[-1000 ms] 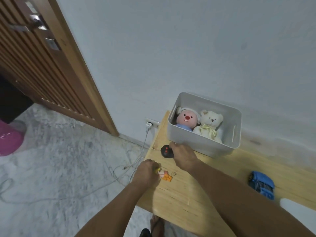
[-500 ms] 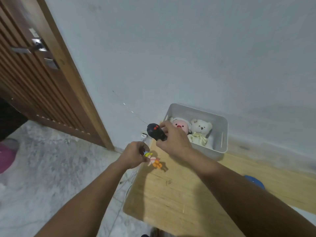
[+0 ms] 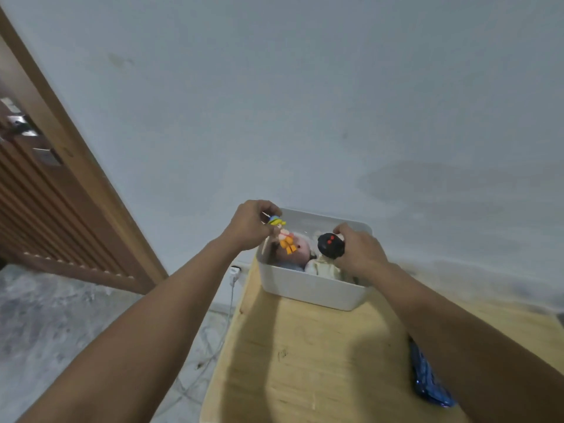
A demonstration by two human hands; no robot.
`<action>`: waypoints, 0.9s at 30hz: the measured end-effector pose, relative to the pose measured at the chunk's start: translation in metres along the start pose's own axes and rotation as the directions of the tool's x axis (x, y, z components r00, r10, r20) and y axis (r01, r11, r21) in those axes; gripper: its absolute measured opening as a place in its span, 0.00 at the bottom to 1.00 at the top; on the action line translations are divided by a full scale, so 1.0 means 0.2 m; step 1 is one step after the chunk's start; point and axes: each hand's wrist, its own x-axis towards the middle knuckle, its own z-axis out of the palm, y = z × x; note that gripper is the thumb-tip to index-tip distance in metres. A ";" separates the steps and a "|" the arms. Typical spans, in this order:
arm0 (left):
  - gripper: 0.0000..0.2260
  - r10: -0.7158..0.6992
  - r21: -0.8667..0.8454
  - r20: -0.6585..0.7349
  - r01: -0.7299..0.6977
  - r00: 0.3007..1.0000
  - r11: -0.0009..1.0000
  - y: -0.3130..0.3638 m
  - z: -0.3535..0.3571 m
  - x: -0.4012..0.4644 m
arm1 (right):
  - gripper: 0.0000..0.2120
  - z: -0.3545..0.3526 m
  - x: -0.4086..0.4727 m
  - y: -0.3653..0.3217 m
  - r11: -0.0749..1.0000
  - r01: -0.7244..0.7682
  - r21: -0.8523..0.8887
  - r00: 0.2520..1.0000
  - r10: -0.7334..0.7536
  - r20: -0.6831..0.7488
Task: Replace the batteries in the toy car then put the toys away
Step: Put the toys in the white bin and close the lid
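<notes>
My left hand pinches a small figurine with a yellow hat and orange legs, dangling over the left side of the white storage bin. My right hand grips a black remote control with red buttons, held just above the bin's middle. Inside the bin lie a pink plush toy and a cream plush bear, both partly hidden by what I hold. The blue toy car lies on the wooden table at the right, half covered by my right forearm.
The bin stands at the table's far edge against a white wall. A wooden slatted door is at the left. A white plug and cable trail down onto the grey marble floor left of the table.
Both hands rose from the table and moved away to the bin, carrying the figurine and the remote; both toys now hang over the bin.
</notes>
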 end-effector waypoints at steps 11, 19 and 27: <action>0.09 -0.044 0.105 0.082 0.035 0.996 0.994 0.05 0.25 0.33 | 0.18 0.05 0.06 0.11 0.963 0.173 -0.209 0.954 -0.111 0.279; 0.11 -0.123 0.274 0.228 0.057 0.966 0.960 -0.01 0.44 0.40 | 0.12 0.12 0.11 0.13 0.955 0.200 -0.220 0.915 -0.102 0.391; 0.14 -0.172 0.240 0.303 0.100 0.937 0.966 -0.11 0.61 0.44 | 0.21 0.11 0.13 0.14 0.949 0.226 -0.218 0.893 -0.113 0.435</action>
